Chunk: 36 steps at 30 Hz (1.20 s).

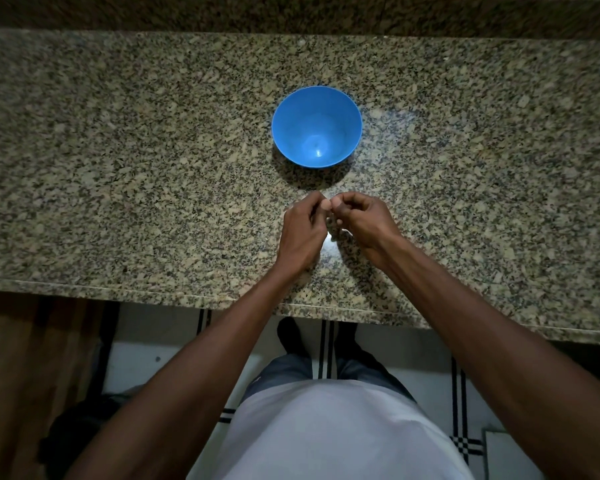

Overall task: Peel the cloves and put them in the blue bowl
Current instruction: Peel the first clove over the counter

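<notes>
The blue bowl stands upright on the speckled granite counter, and nothing shows inside it. Just in front of the bowl, my left hand and my right hand meet above the counter. Their fingertips pinch a small pale garlic clove between them; most of it is hidden by the fingers. A pale scrap, perhaps skin or another clove, lies on the counter under my right hand.
The counter's front edge runs just below my wrists, with tiled floor and my feet beneath. A raised granite ledge bounds the far side. A dark object sits on the floor at lower left.
</notes>
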{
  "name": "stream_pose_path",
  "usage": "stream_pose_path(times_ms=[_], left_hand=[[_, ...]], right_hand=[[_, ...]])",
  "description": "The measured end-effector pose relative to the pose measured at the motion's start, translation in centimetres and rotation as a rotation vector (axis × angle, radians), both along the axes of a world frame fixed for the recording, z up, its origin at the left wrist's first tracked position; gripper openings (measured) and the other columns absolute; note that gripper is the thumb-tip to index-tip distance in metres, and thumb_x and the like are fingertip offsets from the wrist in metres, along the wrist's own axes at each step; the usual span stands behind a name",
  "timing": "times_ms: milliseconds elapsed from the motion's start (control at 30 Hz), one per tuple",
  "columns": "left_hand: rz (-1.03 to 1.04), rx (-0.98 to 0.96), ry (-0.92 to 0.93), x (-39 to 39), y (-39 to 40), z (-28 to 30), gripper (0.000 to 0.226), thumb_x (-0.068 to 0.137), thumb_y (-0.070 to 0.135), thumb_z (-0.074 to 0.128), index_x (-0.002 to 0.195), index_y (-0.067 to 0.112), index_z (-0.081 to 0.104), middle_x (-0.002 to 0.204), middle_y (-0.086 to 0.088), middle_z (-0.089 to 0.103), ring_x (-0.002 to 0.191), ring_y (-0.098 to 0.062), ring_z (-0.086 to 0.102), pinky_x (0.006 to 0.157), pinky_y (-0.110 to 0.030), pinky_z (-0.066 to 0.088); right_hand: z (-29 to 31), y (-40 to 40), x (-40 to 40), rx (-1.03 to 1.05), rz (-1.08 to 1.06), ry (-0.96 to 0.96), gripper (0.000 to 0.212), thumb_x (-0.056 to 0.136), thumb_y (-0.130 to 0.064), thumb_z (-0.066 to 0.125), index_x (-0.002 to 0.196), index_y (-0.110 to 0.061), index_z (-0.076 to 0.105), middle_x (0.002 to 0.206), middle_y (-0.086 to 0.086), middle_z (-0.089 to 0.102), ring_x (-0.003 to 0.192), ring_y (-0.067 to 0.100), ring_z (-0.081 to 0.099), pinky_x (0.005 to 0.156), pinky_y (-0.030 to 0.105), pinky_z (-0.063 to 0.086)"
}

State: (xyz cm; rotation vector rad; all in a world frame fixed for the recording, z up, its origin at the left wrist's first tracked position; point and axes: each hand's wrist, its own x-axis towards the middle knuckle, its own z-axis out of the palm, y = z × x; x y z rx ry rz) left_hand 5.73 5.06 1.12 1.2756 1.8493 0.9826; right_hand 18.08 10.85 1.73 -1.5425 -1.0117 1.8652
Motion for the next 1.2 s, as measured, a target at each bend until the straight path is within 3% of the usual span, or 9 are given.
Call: stream_pose_path(times_ms=[133, 333, 533, 600, 667, 767, 900, 1100, 1200], left_hand=[[0.051, -0.080, -0.102, 0.5, 0.1, 0.5, 0.024, 0.109, 0.024, 0.046, 0.095, 0.007, 0.055, 0.084, -0.001, 0.060, 0.076, -0.014, 0.055, 0.070, -0.038, 0.056], [0.086, -0.206, -0.189, 0.8, 0.5, 1.4, 0.030, 0.110, 0.027, 0.045, 0.098, 0.002, 0.056, 0.083, -0.001, 0.059, 0.072, -0.014, 0.051, 0.066, -0.032, 0.044], [0.159, -0.361, -0.522, 0.6, 1.2, 2.3, 0.019, 0.102, 0.010, 0.047, 0.087, 0.006, 0.059, 0.080, -0.005, 0.058, 0.073, -0.017, 0.050, 0.066, -0.033, 0.042], [0.114, -0.371, -0.502, 0.1, 0.9, 2.0, 0.024, 0.105, 0.016, 0.048, 0.096, -0.002, 0.062, 0.080, -0.003, 0.061, 0.072, -0.014, 0.056, 0.069, -0.034, 0.044], [0.078, -0.363, -0.449, -0.4, 0.5, 1.6, 0.031, 0.108, 0.026, 0.048, 0.103, 0.001, 0.065, 0.088, -0.002, 0.070, 0.084, -0.016, 0.070, 0.077, -0.040, 0.054], [0.082, -0.359, -0.439, -0.3, 0.4, 1.6, 0.029, 0.109, 0.029, 0.048, 0.094, 0.011, 0.066, 0.092, -0.001, 0.074, 0.103, -0.027, 0.072, 0.087, -0.043, 0.055], [0.133, -0.389, -0.447, 0.3, 0.3, 1.6, 0.036, 0.108, 0.030, 0.049, 0.100, 0.001, 0.067, 0.093, -0.003, 0.073, 0.094, -0.024, 0.067, 0.086, -0.041, 0.053], [0.178, -0.367, -0.408, 0.5, 0.0, 1.5, 0.032, 0.107, 0.032, 0.052, 0.099, 0.006, 0.070, 0.099, -0.007, 0.075, 0.099, -0.023, 0.069, 0.090, -0.041, 0.055], [0.221, -0.339, -0.422, 0.5, -0.2, 1.3, 0.033, 0.106, 0.034, 0.055, 0.097, 0.006, 0.070, 0.079, -0.002, 0.069, 0.073, -0.018, 0.063, 0.072, -0.036, 0.052]], right_hand=[[-0.2, -0.8, 0.1, 0.095, -0.037, -0.043, 0.005, 0.094, -0.014, 0.076, 0.094, -0.009, 0.076, 0.082, 0.003, 0.074, 0.077, 0.016, 0.069, 0.078, 0.040, 0.062], [-0.5, -0.9, 0.0, 0.264, -0.020, -0.134, 0.004, 0.094, -0.014, 0.076, 0.091, -0.016, 0.076, 0.084, 0.004, 0.075, 0.078, 0.019, 0.070, 0.077, 0.044, 0.062], [-0.4, -1.0, 0.3, 0.349, 0.013, -0.143, 0.002, 0.094, -0.013, 0.076, 0.093, -0.015, 0.076, 0.087, 0.005, 0.076, 0.082, 0.020, 0.072, 0.080, 0.046, 0.064], [-0.4, -1.0, 0.7, 0.333, 0.043, -0.100, 0.004, 0.093, -0.014, 0.077, 0.095, -0.011, 0.077, 0.089, 0.008, 0.077, 0.084, 0.023, 0.073, 0.083, 0.050, 0.064], [-0.5, -1.1, 1.1, 0.308, 0.056, -0.060, 0.006, 0.093, -0.015, 0.078, 0.096, -0.010, 0.077, 0.090, 0.009, 0.078, 0.086, 0.026, 0.075, 0.084, 0.054, 0.063], [-0.5, -1.3, 1.2, 0.307, 0.037, -0.054, 0.007, 0.091, -0.015, 0.079, 0.097, -0.009, 0.078, 0.092, 0.008, 0.079, 0.090, 0.030, 0.076, 0.085, 0.056, 0.063], [-0.4, -1.4, 1.1, 0.410, 0.057, -0.135, 0.004, 0.091, -0.010, 0.078, 0.095, -0.012, 0.079, 0.091, -0.002, 0.079, 0.092, 0.017, 0.075, 0.086, 0.044, 0.064], [0.0, -2.0, 1.0, 0.560, 0.119, -0.225, 0.007, 0.094, -0.007, 0.074, 0.096, -0.013, 0.078, 0.092, -0.008, 0.077, 0.089, 0.008, 0.074, 0.078, 0.026, 0.061], [-0.1, -2.1, 1.1, 0.644, 0.146, -0.268, 0.008, 0.095, -0.008, 0.072, 0.101, -0.010, 0.077, 0.095, -0.006, 0.077, 0.088, 0.007, 0.074, 0.077, 0.026, 0.062]])
